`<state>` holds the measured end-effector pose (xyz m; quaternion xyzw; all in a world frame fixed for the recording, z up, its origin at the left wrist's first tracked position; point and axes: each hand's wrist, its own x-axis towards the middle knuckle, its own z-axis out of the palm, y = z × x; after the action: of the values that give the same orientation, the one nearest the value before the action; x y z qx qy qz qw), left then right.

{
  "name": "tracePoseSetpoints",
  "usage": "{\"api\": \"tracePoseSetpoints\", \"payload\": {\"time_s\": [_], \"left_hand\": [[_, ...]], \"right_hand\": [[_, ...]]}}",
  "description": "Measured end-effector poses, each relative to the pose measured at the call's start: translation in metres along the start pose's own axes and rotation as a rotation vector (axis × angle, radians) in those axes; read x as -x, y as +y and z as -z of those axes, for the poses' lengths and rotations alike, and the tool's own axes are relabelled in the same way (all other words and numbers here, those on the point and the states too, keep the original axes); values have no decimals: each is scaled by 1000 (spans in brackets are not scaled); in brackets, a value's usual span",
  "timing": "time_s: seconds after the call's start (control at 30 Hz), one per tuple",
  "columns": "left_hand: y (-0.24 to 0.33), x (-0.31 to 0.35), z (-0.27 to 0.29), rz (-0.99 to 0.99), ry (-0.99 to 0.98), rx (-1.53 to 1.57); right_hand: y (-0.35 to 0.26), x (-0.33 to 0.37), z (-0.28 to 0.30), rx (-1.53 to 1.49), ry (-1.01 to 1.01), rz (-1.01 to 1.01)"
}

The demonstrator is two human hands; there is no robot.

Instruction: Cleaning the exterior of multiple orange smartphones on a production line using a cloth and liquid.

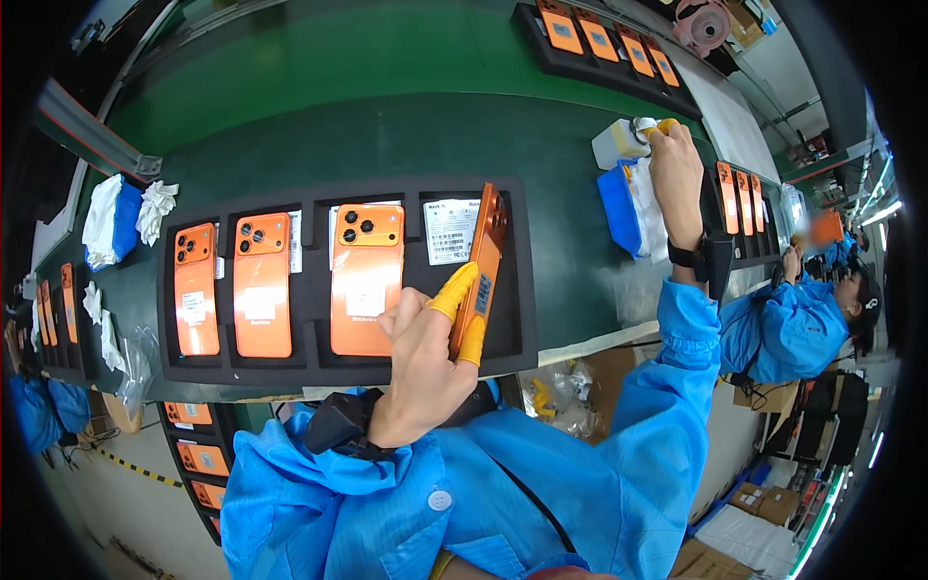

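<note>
My left hand (420,362), with yellow finger cots, holds an orange smartphone (491,246) tilted up on its edge. It is above the right-hand slot of a black foam tray (527,280), where a printed white label sheet (449,232) lies. Three more orange phones lie back up in the tray, such as one (367,280) beside my left hand. My right hand (675,179) reaches out to the top of a whitish square bottle (611,145). Its cotted fingers are pinched at something white there, which I cannot make out.
Below my right wrist stands a blue bin (619,215) of white wipes. Another blue bin (126,222) with wipes is at the left. More trays of orange phones (619,43) are at the far right and the sides. A co-worker in blue (788,329) sits at the right.
</note>
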<state>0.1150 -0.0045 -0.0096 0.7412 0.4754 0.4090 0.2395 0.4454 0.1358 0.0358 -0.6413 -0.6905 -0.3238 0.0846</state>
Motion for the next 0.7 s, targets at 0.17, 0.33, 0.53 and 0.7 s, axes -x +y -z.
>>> {"api": "tracePoseSetpoints", "payload": {"time_s": [0.17,0.33,0.53,0.7], "left_hand": [[-13,-19,-4,-148,218,-80],[-16,-32,-15,-145,140,-254],[-17,-29,-14,-102,78,-198],[-15,-31,-17,-79,127,-169]], "right_hand": [[-19,8,12,-170,173,-104],[-79,45,22,-592,379,52],[-130,66,36,-854,374,285],[-135,72,35,-894,342,265]]}}
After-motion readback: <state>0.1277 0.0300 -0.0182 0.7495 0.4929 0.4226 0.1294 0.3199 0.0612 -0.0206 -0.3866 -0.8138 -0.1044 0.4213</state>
